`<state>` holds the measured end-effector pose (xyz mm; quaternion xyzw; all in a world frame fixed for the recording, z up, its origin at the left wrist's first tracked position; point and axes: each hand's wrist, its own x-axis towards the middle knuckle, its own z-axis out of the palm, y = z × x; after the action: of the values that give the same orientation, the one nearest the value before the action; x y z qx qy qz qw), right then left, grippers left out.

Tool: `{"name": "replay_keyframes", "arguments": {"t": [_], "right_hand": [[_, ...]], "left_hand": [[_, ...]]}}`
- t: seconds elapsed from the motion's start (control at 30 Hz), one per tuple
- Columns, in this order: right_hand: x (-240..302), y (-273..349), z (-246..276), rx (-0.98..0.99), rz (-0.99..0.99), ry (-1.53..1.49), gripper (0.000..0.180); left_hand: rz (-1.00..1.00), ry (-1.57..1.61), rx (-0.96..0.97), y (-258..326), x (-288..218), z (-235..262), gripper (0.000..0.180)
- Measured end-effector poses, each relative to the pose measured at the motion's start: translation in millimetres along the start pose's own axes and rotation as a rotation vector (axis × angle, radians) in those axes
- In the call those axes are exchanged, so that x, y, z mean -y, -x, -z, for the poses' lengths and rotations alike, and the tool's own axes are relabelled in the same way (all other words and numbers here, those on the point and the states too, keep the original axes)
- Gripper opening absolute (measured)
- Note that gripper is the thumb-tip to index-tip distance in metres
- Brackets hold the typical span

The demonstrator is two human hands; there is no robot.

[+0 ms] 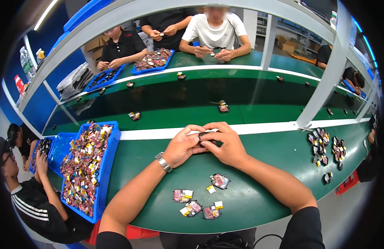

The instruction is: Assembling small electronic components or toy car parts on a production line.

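Observation:
My left hand (181,146) and my right hand (226,143) meet over the green workbench, both closed around a small black plastic casing (207,142). Fingers cover most of it, so its inside is hidden. Closer to me lie several similar units: a dark casing with a reddish circuit board (220,180), a small white and yellow block beside it, another unit (182,195) at the left, one turned askew (194,208), and one near the front edge (211,212). Each shows a white and yellow block on or next to it.
A blue bin (113,164) heaped with such boards stands left, beside a seated person (42,207). More units (319,145) cluster at the right. Past a white rail (150,133), a green conveyor belt (179,118) carries scattered units. A white post (324,74) rises at the right; people work opposite.

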<state>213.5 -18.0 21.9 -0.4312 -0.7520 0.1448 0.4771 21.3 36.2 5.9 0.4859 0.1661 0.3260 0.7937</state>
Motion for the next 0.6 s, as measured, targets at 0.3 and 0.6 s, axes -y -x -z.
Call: {"name": "replay_keyframes", "arguments": {"t": [0.3, 0.6], "right_hand": [[10.0, 2.0, -4.9, -0.082, -0.005, 0.064, 0.015], [14.8, -3.5, 3.1, -0.127, 0.208, 0.115, 0.017]], "left_hand": [[-0.052, 0.042, 0.012, -0.1, 1.8, -5.0, 0.025], [-0.1, 0.06, 0.065, 0.3, 3.5, -6.2, 0.026]]}}
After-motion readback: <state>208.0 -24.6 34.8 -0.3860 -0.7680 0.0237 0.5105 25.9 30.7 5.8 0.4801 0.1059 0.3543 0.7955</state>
